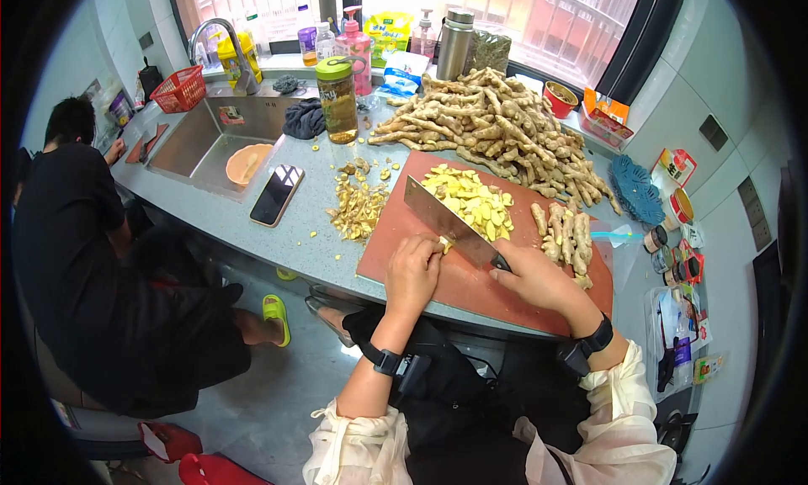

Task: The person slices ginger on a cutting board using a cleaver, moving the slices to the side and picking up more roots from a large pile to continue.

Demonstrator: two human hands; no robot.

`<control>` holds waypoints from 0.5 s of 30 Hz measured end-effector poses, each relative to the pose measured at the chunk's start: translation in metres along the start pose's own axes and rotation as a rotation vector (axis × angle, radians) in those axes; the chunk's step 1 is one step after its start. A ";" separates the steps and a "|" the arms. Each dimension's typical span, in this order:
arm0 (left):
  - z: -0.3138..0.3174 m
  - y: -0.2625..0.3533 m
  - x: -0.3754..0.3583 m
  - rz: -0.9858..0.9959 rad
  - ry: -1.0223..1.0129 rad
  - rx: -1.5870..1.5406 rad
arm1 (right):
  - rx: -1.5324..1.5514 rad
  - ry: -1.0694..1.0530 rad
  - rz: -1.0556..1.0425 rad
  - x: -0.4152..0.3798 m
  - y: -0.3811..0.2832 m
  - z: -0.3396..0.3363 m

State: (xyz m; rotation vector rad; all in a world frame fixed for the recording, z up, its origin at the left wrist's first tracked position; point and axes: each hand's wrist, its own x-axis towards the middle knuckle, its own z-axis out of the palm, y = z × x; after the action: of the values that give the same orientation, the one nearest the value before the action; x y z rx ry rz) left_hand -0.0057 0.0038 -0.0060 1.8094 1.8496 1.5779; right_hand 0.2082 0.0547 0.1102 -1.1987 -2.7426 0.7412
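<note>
Right hand (534, 276) clamped on cleaver (450, 224) handle; left hand (412, 270) fingers pinning ginger piece (443, 244) at near centre of cutting board (471, 287). Probably firm, knobbly, slippery when cut; best pinned from above, fingertips curled back from blade.

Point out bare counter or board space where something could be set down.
Free: near half of the cutting board below the left hand and right hand; counter between phone and peel scraps. Crowded: ginger pile, windowsill bottles, right edge.
</note>
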 end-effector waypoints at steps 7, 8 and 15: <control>0.000 0.002 0.001 -0.005 -0.002 -0.005 | -0.097 -0.011 0.025 0.000 -0.012 -0.003; 0.000 0.001 0.000 -0.006 0.000 -0.005 | -0.138 -0.026 0.037 0.001 -0.016 -0.004; 0.001 0.000 0.000 0.004 0.015 0.001 | -0.231 0.014 0.061 0.004 -0.028 0.011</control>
State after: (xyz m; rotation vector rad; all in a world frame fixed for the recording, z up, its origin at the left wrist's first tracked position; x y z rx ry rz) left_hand -0.0052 0.0049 -0.0066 1.8081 1.8542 1.5971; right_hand 0.1836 0.0370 0.1126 -1.3267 -2.8536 0.4259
